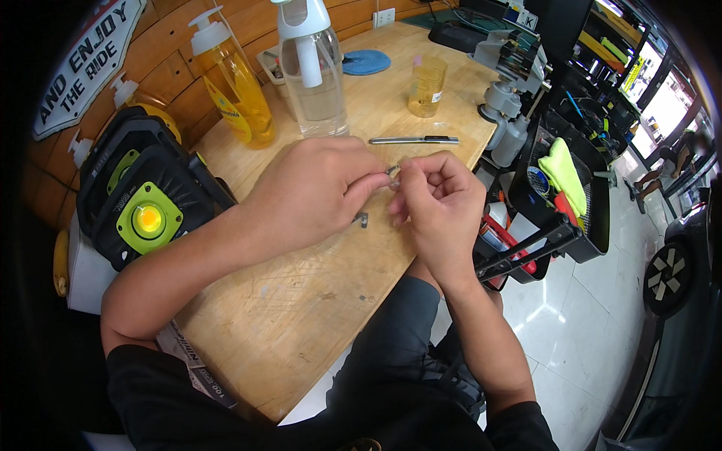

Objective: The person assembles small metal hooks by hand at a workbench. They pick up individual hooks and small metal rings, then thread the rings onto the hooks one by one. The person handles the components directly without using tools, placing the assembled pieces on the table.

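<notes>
Left hand [320, 188] and right hand [444, 207] meet over the bench [301, 293], each pinching at a small piece [393, 171] with thumb and forefinger; the other fingers of both are curled in.

Just beyond the knuckles, a slim silver-and-black pen-like tool [414, 140] lies crosswise. Farther back stand a tall clear bottle [316, 98] with a white top, a pump bottle [244, 105] of amber liquid and a translucent yellowish cup [428, 94], with a round blue pad [366, 62] lying behind. At the left, a black and green work lamp [149, 222] with a glowing yellow centre stands near the left forearm. Off the right side of the bench, a yellow-green cloth [564, 177] drapes over a black tool tray [594, 233]. Nothing but the fingers themselves stands in front of the small piece, and they cover most of it.

What shows of it is a greyish, slightly shiny sliver; its full shape and material cannot be told.

It sits between the two sets of fingertips, touching both, raised above the bench near its right edge. Below it and slightly to the left, a small dark grey part [364, 220] rests on the wood, beneath the left hand's fingers and apart from the right.
</notes>
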`<move>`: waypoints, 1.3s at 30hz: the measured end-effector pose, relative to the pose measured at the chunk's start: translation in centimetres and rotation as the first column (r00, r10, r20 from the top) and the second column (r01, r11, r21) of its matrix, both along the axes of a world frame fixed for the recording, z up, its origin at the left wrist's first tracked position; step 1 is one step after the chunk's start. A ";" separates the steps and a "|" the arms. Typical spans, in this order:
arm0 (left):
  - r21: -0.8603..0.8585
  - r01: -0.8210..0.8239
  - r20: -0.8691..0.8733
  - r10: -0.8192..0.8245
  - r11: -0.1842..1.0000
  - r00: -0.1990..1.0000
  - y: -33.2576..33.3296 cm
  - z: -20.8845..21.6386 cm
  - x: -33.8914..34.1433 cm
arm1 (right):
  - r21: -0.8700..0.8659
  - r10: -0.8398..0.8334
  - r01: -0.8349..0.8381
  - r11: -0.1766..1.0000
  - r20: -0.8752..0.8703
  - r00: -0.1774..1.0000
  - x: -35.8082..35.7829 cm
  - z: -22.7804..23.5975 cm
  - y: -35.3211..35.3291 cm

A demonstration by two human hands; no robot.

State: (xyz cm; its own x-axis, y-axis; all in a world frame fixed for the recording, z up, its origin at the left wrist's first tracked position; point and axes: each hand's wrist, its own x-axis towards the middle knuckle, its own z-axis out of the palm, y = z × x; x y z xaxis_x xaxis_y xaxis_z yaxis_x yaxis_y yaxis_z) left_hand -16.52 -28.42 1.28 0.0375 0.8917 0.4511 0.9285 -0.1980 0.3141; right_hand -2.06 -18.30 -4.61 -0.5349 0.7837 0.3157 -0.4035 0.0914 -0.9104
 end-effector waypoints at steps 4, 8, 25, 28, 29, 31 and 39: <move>-0.023 -0.035 -0.275 0.027 0.999 0.961 -0.4 0.0 0.4 | -0.023 0.003 -0.002 1.000 0.045 0.999 -0.1 0.1 -0.1; -0.051 -0.097 -0.302 0.077 0.994 0.950 -0.6 0.2 1.2 | -0.062 0.014 -0.013 0.998 0.015 1.000 -0.3 0.1 0.0; 0.080 -0.091 -0.352 0.114 0.993 0.929 -0.3 -0.6 0.9 | -0.109 0.023 -0.017 0.994 0.052 0.998 -0.5 0.3 0.0; 0.081 -0.069 -0.386 0.095 0.994 0.918 -0.3 -0.5 0.9 | -0.106 0.031 -0.026 0.994 0.049 0.998 -0.7 0.2 0.0; 0.082 -0.068 -0.394 0.095 0.994 0.914 -0.3 -0.5 0.9 | -0.100 0.033 -0.027 0.995 0.060 0.998 -0.6 0.2 0.0; 0.084 -0.069 -0.413 0.097 0.994 0.906 -0.3 -0.6 1.0 | -0.088 0.039 -0.032 0.996 0.079 0.996 -0.6 0.4 0.0; 0.192 0.045 -0.488 0.055 0.980 0.871 0.5 -1.4 -0.3 | -0.086 0.027 -0.015 0.996 0.132 0.991 -0.7 0.7 0.0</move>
State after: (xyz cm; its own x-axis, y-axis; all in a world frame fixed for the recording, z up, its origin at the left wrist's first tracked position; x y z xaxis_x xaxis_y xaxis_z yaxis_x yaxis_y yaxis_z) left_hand -16.83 -27.96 -0.15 0.2937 0.7910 0.5367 0.9535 -0.2023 -0.2236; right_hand -2.79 -18.28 -3.88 -0.5843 0.7927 0.1739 -0.2797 0.0045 -0.9601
